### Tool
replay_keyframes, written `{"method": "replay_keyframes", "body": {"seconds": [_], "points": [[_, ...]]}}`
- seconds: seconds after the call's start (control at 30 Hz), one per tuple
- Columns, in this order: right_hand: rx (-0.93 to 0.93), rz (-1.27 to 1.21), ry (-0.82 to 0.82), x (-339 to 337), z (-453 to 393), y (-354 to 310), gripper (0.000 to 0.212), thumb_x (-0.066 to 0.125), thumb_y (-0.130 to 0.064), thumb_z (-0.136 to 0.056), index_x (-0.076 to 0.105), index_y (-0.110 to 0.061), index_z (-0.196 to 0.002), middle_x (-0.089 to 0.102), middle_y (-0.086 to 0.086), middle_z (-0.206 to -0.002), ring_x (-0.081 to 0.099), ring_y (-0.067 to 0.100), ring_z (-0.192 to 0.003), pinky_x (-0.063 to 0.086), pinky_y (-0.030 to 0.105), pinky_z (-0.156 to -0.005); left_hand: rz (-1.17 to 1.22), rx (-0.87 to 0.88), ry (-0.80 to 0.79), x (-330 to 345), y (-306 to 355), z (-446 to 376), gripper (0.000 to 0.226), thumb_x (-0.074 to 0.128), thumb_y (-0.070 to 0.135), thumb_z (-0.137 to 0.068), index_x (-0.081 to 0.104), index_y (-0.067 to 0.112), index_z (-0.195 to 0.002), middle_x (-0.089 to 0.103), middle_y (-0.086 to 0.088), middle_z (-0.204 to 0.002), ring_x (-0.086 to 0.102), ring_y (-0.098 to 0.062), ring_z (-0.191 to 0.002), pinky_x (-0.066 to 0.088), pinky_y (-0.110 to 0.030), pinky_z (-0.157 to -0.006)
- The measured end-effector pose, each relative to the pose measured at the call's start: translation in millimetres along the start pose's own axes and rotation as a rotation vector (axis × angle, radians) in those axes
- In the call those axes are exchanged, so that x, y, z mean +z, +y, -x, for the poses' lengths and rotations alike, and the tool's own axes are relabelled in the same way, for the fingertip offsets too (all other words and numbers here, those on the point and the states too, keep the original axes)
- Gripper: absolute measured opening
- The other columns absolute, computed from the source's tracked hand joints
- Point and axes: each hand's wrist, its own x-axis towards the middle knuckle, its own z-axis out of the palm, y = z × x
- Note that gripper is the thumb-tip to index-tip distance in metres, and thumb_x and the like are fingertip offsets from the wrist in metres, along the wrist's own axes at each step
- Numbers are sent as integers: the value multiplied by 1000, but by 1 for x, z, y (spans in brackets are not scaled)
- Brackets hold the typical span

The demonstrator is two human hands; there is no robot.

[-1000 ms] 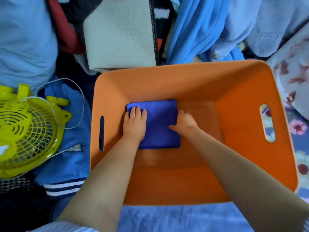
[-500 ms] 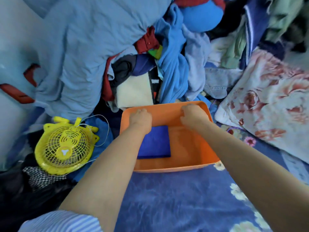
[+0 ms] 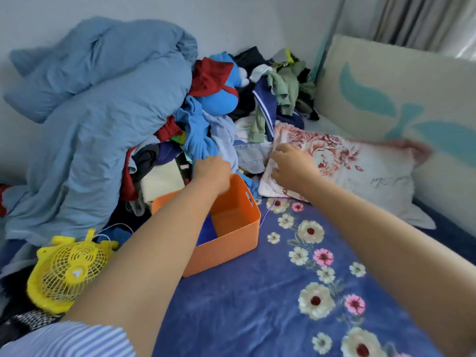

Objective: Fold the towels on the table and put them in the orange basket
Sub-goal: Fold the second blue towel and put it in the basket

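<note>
- Orange plastic marks the basket (image 3: pixel 233 231), which is set on the flowered blue bedspread (image 3: pixel 270 292) near the middle of the scene, with a folded blue towel (image 3: pixel 206 234) seen low inside against its left wall.
- Both arms are stretched toward the far clothes pile (image 3: pixel 231 117); the left hand (image 3: pixel 212 170) is held over the basket's far rim, the right hand (image 3: pixel 292 164) in front of the floral pillow (image 3: pixel 360 173) to the right.
- Nothing is seen held in either hand — the right hand's fingers look loosely bent, while the left hand's fingers are turned away, so how far it is closed cannot be told.
- Judged from this, another towel is being sought; a towel is best picked by two corners, lifted clear of the heap, and laid flat on the bare bedspread so the folds are kept square.
- Much stays hidden — no loose towel can be told apart among the garments, most of the folded towel is covered by the left forearm, and motion blur softens both hands.
- A yellow fan (image 3: pixel 68 270) lies at the near left.
</note>
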Motion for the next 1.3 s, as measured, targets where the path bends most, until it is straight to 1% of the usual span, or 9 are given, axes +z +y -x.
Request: {"method": "replay_keyframes", "body": {"seconds": [0.13,0.2,0.33,0.47,0.6,0.77,0.93,1.1,1.3], "points": [[179,56,56,-45,91,33,34,45,-14,-87,54,-7,-120,48,12,-128,44,31,-117,40,39,-94,26,200,91,-41,66,40,31,41,12,-92,51,7,-121,45,-15,-131,47,-33,-118,42,-39,-90],[264,82,81,-60,134,52,34,46,-13,-87,54,-7,-119,49,11,-127,43,31,-117,37,37,-95,55,298,128,-59,105,58,31,40,12,-92,52,6,-120,44,-16,-133,48,-35,-117,43,-40,-88],[486,124,116,-94,223,90,31,48,-13,-85,56,-6,-115,50,14,-126,44,33,-117,36,37,-95,111,522,224,-95,193,103,34,42,9,-88,54,8,-119,51,-15,-127,50,-33,-117,43,-40,-93],[711,153,167,-130,322,134,34,49,-13,-86,55,-7,-118,49,14,-129,43,33,-119,36,37,-97,132,733,262,-127,285,153,34,44,17,-90,51,8,-123,47,-15,-128,45,-32,-121,41,-39,-94],[879,244,158,-157,426,170,34,49,-17,-86,55,-7,-118,51,14,-125,47,33,-116,40,36,-94,118,911,293,-156,377,210,34,44,15,-90,49,8,-123,46,-14,-129,44,-31,-123,40,-40,-95],[1075,291,179,-191,564,207,34,46,-15,-87,56,-7,-118,52,12,-125,49,32,-113,44,39,-94,93,1128,357,-193,500,305,33,44,11,-88,52,9,-121,49,-12,-122,46,-29,-118,41,-37,-90],[1231,308,172,-224,698,245,33,45,-18,-89,55,-7,-119,52,12,-125,50,31,-113,41,36,-95,142,1268,386,-229,612,400,33,44,9,-87,54,10,-118,50,-12,-119,48,-29,-114,41,-36,-88],[1362,305,149,-255,810,272,37,44,-18,-90,50,-8,-126,48,12,-131,45,29,-120,38,41,-101,182,1374,413,-262,698,474,33,47,7,-83,56,9,-115,51,-12,-119,49,-30,-113,41,-36,-87],[1471,310,199,-279,930,310,31,42,-17,-91,54,-8,-118,53,12,-123,49,28,-113,40,37,-91,120,1463,453,-281,796,543,34,43,8,-86,57,12,-116,53,-10,-119,50,-29,-113,41,-34,-83]]}}
